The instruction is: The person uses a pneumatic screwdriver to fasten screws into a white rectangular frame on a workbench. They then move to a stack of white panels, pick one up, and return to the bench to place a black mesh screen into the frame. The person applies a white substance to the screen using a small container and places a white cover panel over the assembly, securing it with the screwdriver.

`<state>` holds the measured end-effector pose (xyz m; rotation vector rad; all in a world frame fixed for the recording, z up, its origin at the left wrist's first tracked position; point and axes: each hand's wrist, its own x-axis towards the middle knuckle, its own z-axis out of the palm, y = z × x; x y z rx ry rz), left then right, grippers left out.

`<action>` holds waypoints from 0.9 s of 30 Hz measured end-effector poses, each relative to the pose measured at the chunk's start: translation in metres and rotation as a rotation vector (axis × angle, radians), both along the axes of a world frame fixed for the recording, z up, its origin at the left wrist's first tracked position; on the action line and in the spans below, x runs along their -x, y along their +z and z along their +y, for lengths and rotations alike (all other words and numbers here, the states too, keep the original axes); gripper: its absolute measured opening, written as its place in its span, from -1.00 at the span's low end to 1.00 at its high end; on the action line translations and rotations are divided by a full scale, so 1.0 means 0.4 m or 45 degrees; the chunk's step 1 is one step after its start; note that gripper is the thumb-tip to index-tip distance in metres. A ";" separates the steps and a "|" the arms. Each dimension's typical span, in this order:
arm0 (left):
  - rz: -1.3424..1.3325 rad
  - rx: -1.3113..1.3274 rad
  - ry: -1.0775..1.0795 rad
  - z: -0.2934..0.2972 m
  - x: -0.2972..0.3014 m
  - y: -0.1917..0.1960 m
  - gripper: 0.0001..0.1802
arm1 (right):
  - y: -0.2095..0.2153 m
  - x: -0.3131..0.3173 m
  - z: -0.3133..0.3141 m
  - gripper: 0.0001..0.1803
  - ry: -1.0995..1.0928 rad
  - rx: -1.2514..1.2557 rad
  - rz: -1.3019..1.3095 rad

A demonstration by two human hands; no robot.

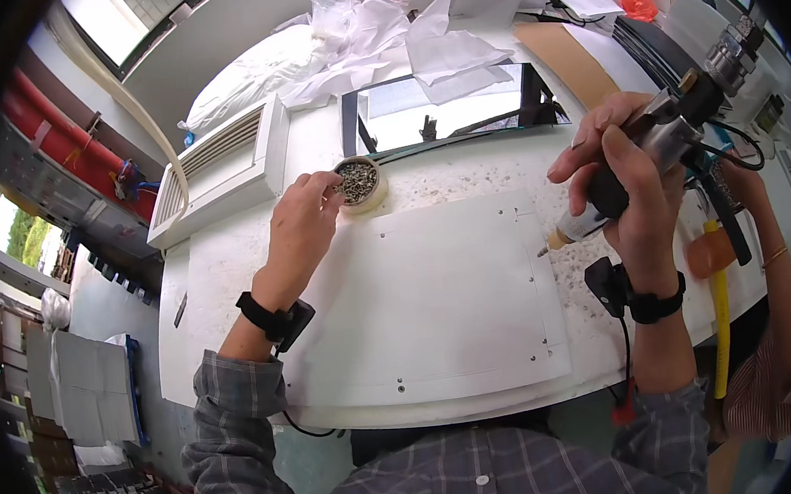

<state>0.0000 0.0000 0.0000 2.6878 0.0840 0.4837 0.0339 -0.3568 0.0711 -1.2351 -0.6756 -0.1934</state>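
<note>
Left hand (303, 219) pinching with fingers at tiny, light, slippery screws in the small round tub (359, 183) on the counter (229, 260) above the white panel (437, 299), right hand (627, 182) clenched round the heavy, rigid power screwdriver (656, 138), best gripped mid-body.
</note>
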 end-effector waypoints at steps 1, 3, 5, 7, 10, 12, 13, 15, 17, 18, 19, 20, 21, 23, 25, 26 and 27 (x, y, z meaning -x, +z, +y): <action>-0.042 -0.077 -0.011 0.002 -0.018 -0.004 -0.76 | -0.005 -0.003 0.004 -0.75 0.017 -0.023 0.013; -0.097 -0.169 -0.022 -0.004 -0.043 -0.022 -0.79 | 0.016 0.000 0.014 -0.79 0.042 -0.003 0.035; -0.108 -0.187 -0.053 0.004 -0.064 -0.020 -0.84 | 0.009 0.008 0.019 -0.83 0.015 -0.129 0.011; -0.135 -0.209 -0.075 0.003 -0.064 -0.022 -0.88 | -0.009 0.013 0.010 -0.82 0.020 -0.155 0.001; -0.092 -0.271 -0.047 0.005 -0.059 -0.023 -0.89 | -0.012 0.019 0.018 -0.79 0.002 -0.168 0.029; -0.074 -0.324 -0.028 0.009 -0.065 -0.035 -0.88 | -0.014 0.016 0.017 -0.80 0.001 -0.175 0.029; -0.092 -0.316 -0.032 0.010 -0.064 -0.038 -0.88 | -0.015 0.015 0.014 -0.80 -0.003 -0.176 0.027; -0.125 -0.302 -0.044 0.006 -0.061 -0.034 -0.88 | -0.015 0.014 0.011 -0.80 -0.016 -0.183 0.038; -0.129 -0.254 -0.072 -0.004 -0.060 -0.020 -0.89 | -0.016 0.016 0.010 -0.80 -0.034 -0.196 0.063; -0.129 -0.232 -0.080 -0.006 -0.055 -0.013 -0.89 | -0.016 0.016 0.011 -0.80 -0.036 -0.190 0.067; -0.132 -0.244 -0.084 -0.003 -0.057 -0.020 -0.89 | -0.016 0.017 0.012 -0.80 -0.037 -0.184 0.071; -0.134 -0.255 -0.088 0.000 -0.064 -0.033 -0.90 | -0.017 0.018 0.013 -0.80 -0.039 -0.178 0.074; -0.144 -0.266 -0.089 -0.002 -0.070 -0.030 -0.90 | -0.015 0.018 0.012 -0.79 -0.048 -0.175 0.077; -0.127 -0.304 -0.068 -0.007 -0.065 -0.029 -0.90 | -0.018 0.020 0.008 -0.79 -0.067 -0.168 0.081; -0.134 -0.329 -0.055 -0.011 -0.061 -0.030 -0.89 | -0.017 0.020 0.005 -0.79 -0.069 -0.172 0.073; -0.150 -0.338 -0.050 -0.010 -0.062 -0.033 -0.88 | -0.014 0.019 0.004 -0.79 -0.067 -0.175 0.073; -0.165 -0.347 -0.048 -0.010 -0.062 -0.036 -0.87 | -0.014 0.020 0.004 -0.78 -0.068 -0.178 0.076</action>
